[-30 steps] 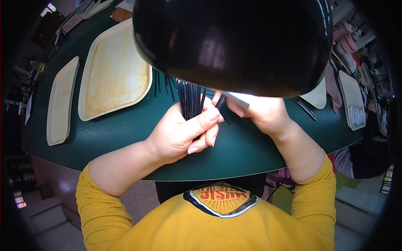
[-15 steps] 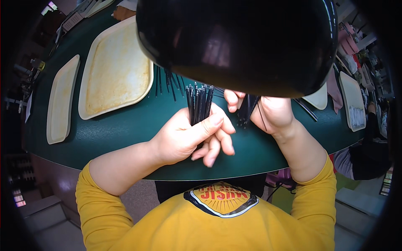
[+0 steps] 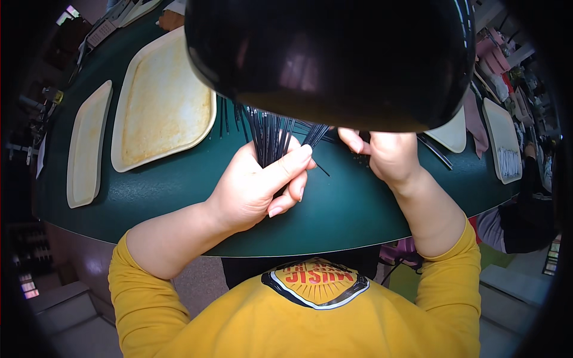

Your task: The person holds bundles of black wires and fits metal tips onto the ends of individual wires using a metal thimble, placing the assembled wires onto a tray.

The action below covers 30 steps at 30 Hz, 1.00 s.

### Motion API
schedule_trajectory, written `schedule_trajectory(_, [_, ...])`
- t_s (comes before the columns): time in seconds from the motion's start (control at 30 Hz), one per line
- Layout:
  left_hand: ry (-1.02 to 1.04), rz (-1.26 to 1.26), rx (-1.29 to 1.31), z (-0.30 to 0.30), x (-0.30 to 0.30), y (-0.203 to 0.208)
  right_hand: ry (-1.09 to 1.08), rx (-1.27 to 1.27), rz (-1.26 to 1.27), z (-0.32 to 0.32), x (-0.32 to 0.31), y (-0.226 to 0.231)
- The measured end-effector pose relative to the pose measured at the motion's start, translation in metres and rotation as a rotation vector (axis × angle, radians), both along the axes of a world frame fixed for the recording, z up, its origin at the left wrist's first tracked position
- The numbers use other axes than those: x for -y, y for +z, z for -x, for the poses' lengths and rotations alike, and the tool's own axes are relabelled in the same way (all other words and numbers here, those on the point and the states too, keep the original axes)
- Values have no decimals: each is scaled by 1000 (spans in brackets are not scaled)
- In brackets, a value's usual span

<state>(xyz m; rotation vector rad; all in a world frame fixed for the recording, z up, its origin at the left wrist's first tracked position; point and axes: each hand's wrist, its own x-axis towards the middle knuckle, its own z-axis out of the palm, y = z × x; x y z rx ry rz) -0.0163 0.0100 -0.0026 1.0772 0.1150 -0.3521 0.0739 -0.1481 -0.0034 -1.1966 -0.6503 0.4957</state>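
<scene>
My left hand (image 3: 250,182) is closed around an upright bundle of thin black rods (image 3: 271,137), pale at their upper ends. A smaller bunch of black rods (image 3: 316,136) slants to the right by my left thumb, one rod poking out below it. Apart from it on the right, my right hand (image 3: 391,158) is curled closed. Small dotted dark ends (image 3: 361,160) show under its fingers and look like the tips of more black rods. A large glossy black lamp shade (image 3: 328,65) hides what lies above both hands.
Loose black rods (image 3: 230,116) lie on the green table (image 3: 173,197). Left are a large cream tray (image 3: 167,95) and a narrower tray (image 3: 89,143). On the right, a tray (image 3: 501,143) holds white pieces, near a pinkish cloth (image 3: 476,125) and a dark rod (image 3: 439,155).
The left hand's bundle has tilted and moved slightly up and left, its fingers curling in more. A slanting bunch now shows beside the left thumb, while fewer rods show at the right hand.
</scene>
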Motion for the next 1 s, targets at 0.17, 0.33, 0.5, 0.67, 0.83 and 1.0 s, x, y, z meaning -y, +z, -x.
schedule_trajectory(0.17, [-20, 72, -22, -2, -4, -1, -220, 842, 193, 5, -3, 2])
schedule_trajectory(0.33, [-50, 225, -57, -2, -8, -4, -137, 321, 38, 8, -4, 0])
schedule_trajectory(0.5, [20, 155, -48, -4, -6, -6, -122, 509, 55, 6, -6, -5])
schedule_trajectory(0.67, [94, 69, 36, -4, -1, -11, -126, 423, 27, 8, -4, -5])
schedule_trajectory(0.83, [63, -23, 112, -4, -1, -14, -101, 327, -9, 5, -5, -8])
schedule_trajectory(1.0, [33, -34, 130, -1, -2, -10, -41, 243, 93, 6, -3, 0])
